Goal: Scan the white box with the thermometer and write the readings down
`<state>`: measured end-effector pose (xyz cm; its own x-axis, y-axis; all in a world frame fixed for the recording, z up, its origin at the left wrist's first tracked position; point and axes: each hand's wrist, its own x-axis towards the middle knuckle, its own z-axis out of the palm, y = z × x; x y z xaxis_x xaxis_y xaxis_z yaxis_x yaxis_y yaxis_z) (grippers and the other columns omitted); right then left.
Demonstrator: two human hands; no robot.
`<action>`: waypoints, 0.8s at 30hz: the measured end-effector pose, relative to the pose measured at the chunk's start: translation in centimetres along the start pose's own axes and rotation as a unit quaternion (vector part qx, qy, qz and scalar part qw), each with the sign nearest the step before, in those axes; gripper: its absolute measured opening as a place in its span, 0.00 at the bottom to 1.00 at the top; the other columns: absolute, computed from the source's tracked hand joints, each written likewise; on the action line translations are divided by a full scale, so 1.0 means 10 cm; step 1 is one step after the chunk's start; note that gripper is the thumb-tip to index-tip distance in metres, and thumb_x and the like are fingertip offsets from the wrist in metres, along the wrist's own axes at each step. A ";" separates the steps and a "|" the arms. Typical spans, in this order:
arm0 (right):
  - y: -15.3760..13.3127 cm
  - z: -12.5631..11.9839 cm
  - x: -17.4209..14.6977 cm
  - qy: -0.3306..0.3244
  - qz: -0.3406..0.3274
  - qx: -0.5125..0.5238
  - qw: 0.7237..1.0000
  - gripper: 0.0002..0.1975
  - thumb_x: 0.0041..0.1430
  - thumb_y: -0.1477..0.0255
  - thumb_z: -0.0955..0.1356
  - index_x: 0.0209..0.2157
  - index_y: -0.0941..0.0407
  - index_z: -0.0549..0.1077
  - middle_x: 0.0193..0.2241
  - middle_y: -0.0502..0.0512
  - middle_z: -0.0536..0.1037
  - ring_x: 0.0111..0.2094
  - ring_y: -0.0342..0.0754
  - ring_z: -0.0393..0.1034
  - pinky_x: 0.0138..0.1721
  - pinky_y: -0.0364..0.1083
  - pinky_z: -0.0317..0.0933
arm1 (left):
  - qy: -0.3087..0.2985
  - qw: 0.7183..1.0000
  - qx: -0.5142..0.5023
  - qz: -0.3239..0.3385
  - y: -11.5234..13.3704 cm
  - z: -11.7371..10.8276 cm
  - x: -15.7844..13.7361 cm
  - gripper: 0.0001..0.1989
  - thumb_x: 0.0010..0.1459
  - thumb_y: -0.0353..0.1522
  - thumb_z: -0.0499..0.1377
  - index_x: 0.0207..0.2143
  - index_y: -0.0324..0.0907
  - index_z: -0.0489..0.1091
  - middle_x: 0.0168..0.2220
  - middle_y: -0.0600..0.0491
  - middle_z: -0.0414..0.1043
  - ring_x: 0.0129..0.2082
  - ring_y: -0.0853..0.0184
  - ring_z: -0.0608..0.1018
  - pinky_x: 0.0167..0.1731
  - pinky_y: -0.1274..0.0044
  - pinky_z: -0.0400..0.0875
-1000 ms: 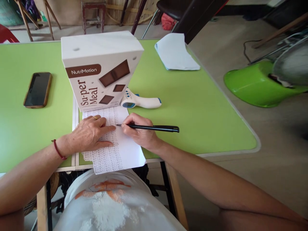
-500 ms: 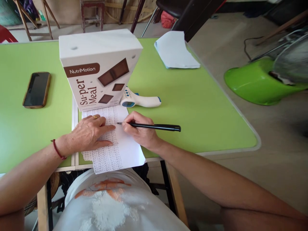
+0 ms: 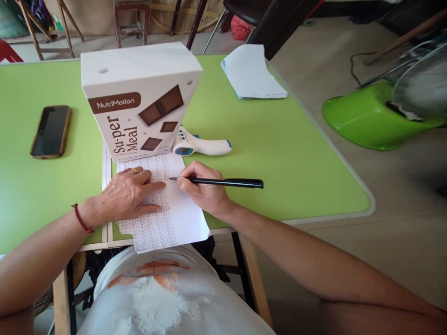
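A black pen (image 3: 233,182) is pinched in my right hand (image 3: 206,188), its tip at the sheet of paper (image 3: 186,211). Rows of small handwriting cover the left part of that sheet, while its right part is blank. My left hand (image 3: 129,193) lies flat on the written part, fingers spread, holding nothing. Just beyond the paper's top edge stands a white NutriMotion box (image 3: 139,107), upright. Touching or close beside the box lies a white and blue infrared thermometer (image 3: 206,145).
A smartphone (image 3: 50,131) lies on the green table (image 3: 279,177) at the left. Folded white sheets (image 3: 253,72) rest near the far right edge. Past the table's right side, a green plastic seat or bin (image 3: 370,116) is on the floor. A wooden stool (image 3: 131,14) stands behind.
The whole view has shifted slightly, so table items appear a little further left. The pen has tilted very slightly in my right hand; my left hand stays on the paper.
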<state>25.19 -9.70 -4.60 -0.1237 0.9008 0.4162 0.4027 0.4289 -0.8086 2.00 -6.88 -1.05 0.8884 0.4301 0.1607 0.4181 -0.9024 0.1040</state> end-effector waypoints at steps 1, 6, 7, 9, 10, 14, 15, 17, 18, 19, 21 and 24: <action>0.00 0.00 0.00 -0.001 0.001 -0.002 1.000 0.08 0.55 0.74 0.66 0.25 0.52 0.64 0.18 0.44 0.68 0.18 0.41 0.58 0.20 0.42 0.55 | -0.003 1.000 0.001 -0.002 0.00 0.00 0.00 0.28 0.69 0.52 0.48 0.54 0.42 0.73 0.34 0.47 0.70 0.29 0.60 0.71 0.30 0.69 0.68; 0.01 0.01 0.00 -0.009 -0.010 0.002 1.000 0.09 0.56 0.76 0.66 0.25 0.52 0.63 0.18 0.44 0.67 0.18 0.40 0.56 0.20 0.42 0.55 | 0.004 1.000 -0.001 -0.001 0.00 0.02 0.01 0.28 0.69 0.52 0.49 0.53 0.41 0.74 0.33 0.48 0.70 0.29 0.60 0.71 0.29 0.69 0.67; 0.01 0.01 0.00 -0.009 -0.015 -0.001 1.000 0.09 0.56 0.76 0.66 0.25 0.52 0.63 0.18 0.43 0.66 0.18 0.40 0.56 0.20 0.42 0.54 | 0.007 1.000 -0.002 0.000 0.01 0.02 0.01 0.28 0.69 0.52 0.49 0.53 0.41 0.74 0.34 0.48 0.70 0.29 0.60 0.71 0.29 0.69 0.67; 0.01 0.01 0.00 -0.009 -0.023 -0.004 1.000 0.09 0.56 0.76 0.66 0.24 0.52 0.62 0.18 0.43 0.67 0.18 0.40 0.57 0.20 0.42 0.53 | 0.007 1.000 -0.001 -0.003 0.01 0.02 0.01 0.28 0.69 0.52 0.49 0.54 0.42 0.73 0.34 0.48 0.71 0.30 0.59 0.72 0.29 0.69 0.67; 0.01 0.01 0.00 -0.010 -0.025 -0.004 1.000 0.09 0.56 0.76 0.66 0.25 0.52 0.62 0.18 0.43 0.67 0.18 0.40 0.58 0.20 0.41 0.53 | 0.004 1.000 0.000 -0.004 0.01 0.02 0.01 0.28 0.69 0.53 0.50 0.54 0.42 0.73 0.35 0.48 0.71 0.30 0.59 0.72 0.29 0.69 0.67; 0.01 0.00 0.00 -0.009 -0.011 -0.008 1.000 0.09 0.56 0.75 0.66 0.25 0.52 0.63 0.19 0.44 0.68 0.19 0.41 0.59 0.20 0.42 0.54 | -0.004 1.000 0.001 -0.009 0.01 0.02 0.00 0.28 0.69 0.52 0.50 0.54 0.42 0.73 0.34 0.48 0.70 0.30 0.60 0.71 0.30 0.69 0.68; 0.01 0.00 0.00 -0.008 -0.006 -0.011 1.000 0.08 0.56 0.74 0.66 0.25 0.52 0.62 0.19 0.44 0.68 0.19 0.41 0.59 0.20 0.42 0.54 | -0.002 1.000 -0.001 -0.007 0.01 0.02 0.00 0.28 0.69 0.52 0.50 0.54 0.42 0.73 0.34 0.48 0.70 0.29 0.60 0.71 0.30 0.69 0.68; 0.00 0.00 0.00 -0.007 0.000 -0.019 1.000 0.08 0.56 0.74 0.65 0.25 0.51 0.62 0.18 0.44 0.67 0.19 0.41 0.59 0.21 0.42 0.55 | 0.001 1.000 -0.004 -0.004 0.01 0.02 0.00 0.28 0.69 0.52 0.50 0.54 0.41 0.73 0.34 0.48 0.70 0.29 0.60 0.71 0.30 0.68 0.68; 0.00 0.00 0.00 -0.007 0.000 -0.021 1.000 0.08 0.55 0.74 0.65 0.25 0.51 0.61 0.18 0.44 0.67 0.19 0.41 0.58 0.21 0.42 0.55 | 0.001 1.000 -0.004 -0.002 0.01 0.01 0.00 0.28 0.69 0.52 0.49 0.54 0.41 0.73 0.34 0.48 0.70 0.29 0.60 0.71 0.30 0.68 0.68; 0.00 0.00 0.00 -0.007 -0.002 -0.021 1.000 0.09 0.55 0.74 0.65 0.24 0.51 0.61 0.18 0.44 0.66 0.18 0.41 0.58 0.20 0.42 0.54 | 0.000 1.000 -0.005 -0.001 0.01 0.01 0.00 0.28 0.69 0.52 0.49 0.54 0.41 0.73 0.34 0.48 0.70 0.29 0.60 0.71 0.30 0.69 0.68; 0.00 0.00 -0.01 -0.008 -0.006 -0.014 1.000 0.09 0.55 0.74 0.65 0.24 0.51 0.61 0.18 0.43 0.66 0.18 0.40 0.57 0.19 0.42 0.53 | -0.002 1.000 -0.004 -0.002 0.01 0.01 0.00 0.28 0.69 0.52 0.49 0.54 0.41 0.73 0.34 0.48 0.70 0.29 0.60 0.71 0.30 0.69 0.67; 0.02 0.03 -0.01 -0.015 -0.014 -0.005 1.000 0.09 0.55 0.75 0.65 0.24 0.52 0.61 0.18 0.43 0.65 0.17 0.40 0.56 0.19 0.42 0.53 | -0.004 1.000 -0.003 -0.003 0.00 0.01 0.00 0.29 0.69 0.53 0.48 0.54 0.41 0.73 0.34 0.48 0.70 0.29 0.60 0.71 0.30 0.69 0.67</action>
<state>25.07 -9.66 -4.93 -0.1613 0.8902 0.4261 0.4080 0.4533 -0.7925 2.03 -6.87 -1.13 0.8871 0.4356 0.1530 0.4227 -0.8995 0.1102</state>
